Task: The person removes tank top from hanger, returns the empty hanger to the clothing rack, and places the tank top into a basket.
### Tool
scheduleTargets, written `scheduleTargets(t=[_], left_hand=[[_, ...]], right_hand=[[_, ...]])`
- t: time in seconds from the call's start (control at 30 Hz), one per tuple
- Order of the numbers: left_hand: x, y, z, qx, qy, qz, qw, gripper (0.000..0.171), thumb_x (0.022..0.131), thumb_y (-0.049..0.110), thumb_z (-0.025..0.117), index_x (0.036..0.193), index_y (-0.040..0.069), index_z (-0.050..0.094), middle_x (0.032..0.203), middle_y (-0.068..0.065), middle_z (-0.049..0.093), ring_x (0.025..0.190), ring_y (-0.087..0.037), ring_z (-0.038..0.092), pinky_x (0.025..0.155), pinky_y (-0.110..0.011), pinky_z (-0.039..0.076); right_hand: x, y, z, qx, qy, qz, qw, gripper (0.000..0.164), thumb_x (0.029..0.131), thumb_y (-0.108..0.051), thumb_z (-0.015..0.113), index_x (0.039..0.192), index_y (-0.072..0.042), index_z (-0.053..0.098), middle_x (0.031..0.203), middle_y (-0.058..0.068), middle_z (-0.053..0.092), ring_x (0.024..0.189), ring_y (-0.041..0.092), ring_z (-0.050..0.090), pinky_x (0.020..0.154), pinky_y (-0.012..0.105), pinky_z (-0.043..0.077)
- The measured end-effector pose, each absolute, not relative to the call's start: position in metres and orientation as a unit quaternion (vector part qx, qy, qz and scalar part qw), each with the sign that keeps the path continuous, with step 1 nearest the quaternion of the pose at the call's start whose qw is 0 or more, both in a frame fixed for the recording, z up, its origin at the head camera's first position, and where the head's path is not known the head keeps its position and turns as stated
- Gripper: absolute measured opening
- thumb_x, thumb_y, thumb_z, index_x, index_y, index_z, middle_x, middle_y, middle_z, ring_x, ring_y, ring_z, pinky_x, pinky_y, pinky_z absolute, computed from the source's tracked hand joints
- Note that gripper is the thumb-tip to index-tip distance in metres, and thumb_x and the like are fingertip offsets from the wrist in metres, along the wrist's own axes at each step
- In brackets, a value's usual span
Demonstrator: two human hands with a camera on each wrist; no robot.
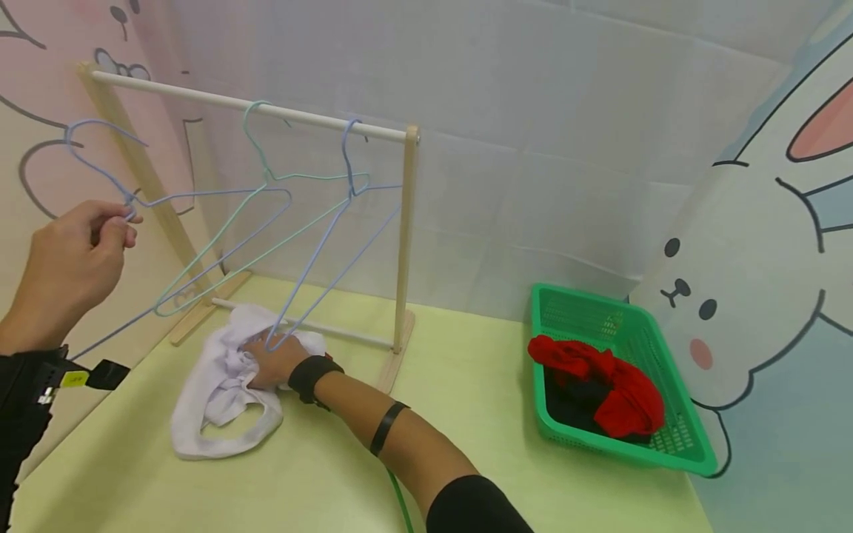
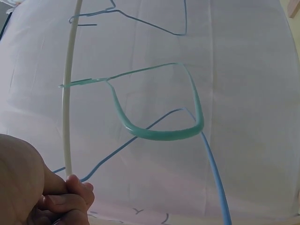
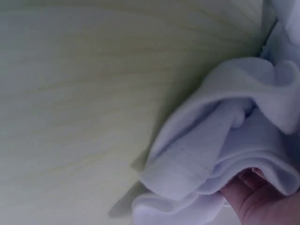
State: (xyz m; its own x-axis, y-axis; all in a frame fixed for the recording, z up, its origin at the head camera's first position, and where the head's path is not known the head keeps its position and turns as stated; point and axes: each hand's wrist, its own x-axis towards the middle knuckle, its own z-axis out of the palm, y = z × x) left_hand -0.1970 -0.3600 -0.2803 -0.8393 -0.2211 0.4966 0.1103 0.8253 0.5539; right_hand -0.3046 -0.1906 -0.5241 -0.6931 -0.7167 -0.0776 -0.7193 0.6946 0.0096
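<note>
My left hand [image 1: 76,266] pinches a blue hanger [image 1: 206,193] just below its hook, at the left of the head view. The hanger is held in the air in front of the rack, its hook off the rail. On the table, my right hand [image 1: 275,361] grips a crumpled white garment [image 1: 216,403]; its fingertips are hidden among the folds. In the right wrist view the garment [image 3: 187,168] drapes over the curled fingers. A mint-green hanger [image 1: 266,176] and a second blue hanger [image 1: 349,178] hang from the rail, with nothing on them.
A wooden rack [image 1: 403,244] with a white rail [image 1: 200,96] stands at the back left, near the wall. At the right sits a green plastic basket [image 1: 673,363] with red cloth [image 1: 629,400] and black cloth [image 1: 566,403]. A green cord [image 1: 400,500] runs under the right arm.
</note>
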Motion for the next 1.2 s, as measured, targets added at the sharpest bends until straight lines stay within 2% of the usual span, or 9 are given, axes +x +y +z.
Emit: scheduleTargets(t=[0.03,0.07,0.17,0.3,0.5,0.83,1.03,1.2], left_hand=[[-0.199,-0.360,-0.279,0.030,-0.913,-0.295,0.281,0.047,0.111,0.025,0.035,0.136,-0.006,0.061,0.082,0.042,0.045,0.080,0.010,0.043,0.069,-0.019,0.034],[-0.201,-0.360,-0.278,0.027,-0.913,-0.296,0.279,0.047,0.111,0.026,0.035,0.135,-0.006,0.061,0.080,0.043,0.044,0.080,0.008,0.043,0.069,-0.021,0.034],[-0.206,-0.359,-0.275,0.022,-0.912,-0.297,0.281,0.047,0.112,0.026,0.035,0.135,-0.007,0.061,0.080,0.044,0.043,0.080,0.005,0.043,0.069,-0.021,0.034],[-0.211,-0.358,-0.273,0.011,-0.908,-0.299,0.293,0.047,0.111,0.025,0.036,0.133,-0.008,0.062,0.078,0.044,0.043,0.077,0.009,0.043,0.068,-0.019,0.034],[-0.216,-0.358,-0.273,0.008,-0.901,-0.315,0.297,0.046,0.112,0.024,0.038,0.134,-0.008,0.062,0.077,0.043,0.046,0.077,0.010,0.045,0.070,-0.019,0.034],[-0.224,-0.353,-0.261,-0.007,-0.896,-0.313,0.315,0.043,0.111,0.021,0.037,0.130,-0.009,0.063,0.080,0.038,0.047,0.076,0.006,0.045,0.071,-0.018,0.034],[-0.230,-0.350,-0.254,0.001,-0.899,-0.321,0.299,0.045,0.113,0.022,0.037,0.135,-0.009,0.061,0.088,0.029,0.051,0.078,0.000,0.046,0.067,-0.017,0.035],[-0.234,-0.349,-0.254,0.001,-0.896,-0.325,0.302,0.045,0.113,0.022,0.037,0.134,-0.008,0.061,0.092,0.029,0.053,0.080,0.006,0.048,0.068,-0.015,0.036]], right_hand=[[-0.306,-0.189,-0.525,-0.395,0.918,0.011,0.037,0.075,0.090,-0.065,0.076,0.158,-0.044,0.050,0.153,-0.019,0.057,0.128,0.007,0.061,0.094,0.026,0.055],[-0.306,-0.188,-0.525,-0.397,0.917,0.003,0.041,0.075,0.091,-0.063,0.077,0.158,-0.043,0.050,0.153,-0.019,0.057,0.128,0.007,0.061,0.095,0.025,0.055],[-0.308,-0.183,-0.526,-0.403,0.914,-0.021,0.046,0.076,0.089,-0.059,0.082,0.157,-0.040,0.053,0.151,-0.020,0.059,0.127,0.006,0.063,0.095,0.024,0.054],[-0.305,-0.177,-0.525,-0.406,0.912,-0.046,0.043,0.074,0.089,-0.055,0.085,0.155,-0.037,0.057,0.151,-0.018,0.060,0.128,0.006,0.063,0.096,0.023,0.054],[-0.294,-0.167,-0.524,-0.414,0.908,-0.056,0.032,0.069,0.094,-0.051,0.081,0.156,-0.035,0.056,0.154,-0.016,0.057,0.137,0.005,0.056,0.103,0.021,0.049],[-0.285,-0.148,-0.513,-0.426,0.902,-0.060,0.036,0.063,0.099,-0.041,0.074,0.158,-0.033,0.052,0.148,-0.005,0.063,0.113,0.010,0.069,0.092,0.020,0.052],[-0.280,-0.139,-0.500,-0.433,0.897,-0.084,0.034,0.064,0.096,-0.028,0.079,0.156,-0.029,0.055,0.145,-0.001,0.064,0.114,0.010,0.068,0.087,0.021,0.053],[-0.274,-0.133,-0.496,-0.439,0.893,-0.096,0.036,0.064,0.095,-0.024,0.080,0.155,-0.027,0.058,0.140,-0.003,0.067,0.118,0.007,0.065,0.089,0.019,0.051]])
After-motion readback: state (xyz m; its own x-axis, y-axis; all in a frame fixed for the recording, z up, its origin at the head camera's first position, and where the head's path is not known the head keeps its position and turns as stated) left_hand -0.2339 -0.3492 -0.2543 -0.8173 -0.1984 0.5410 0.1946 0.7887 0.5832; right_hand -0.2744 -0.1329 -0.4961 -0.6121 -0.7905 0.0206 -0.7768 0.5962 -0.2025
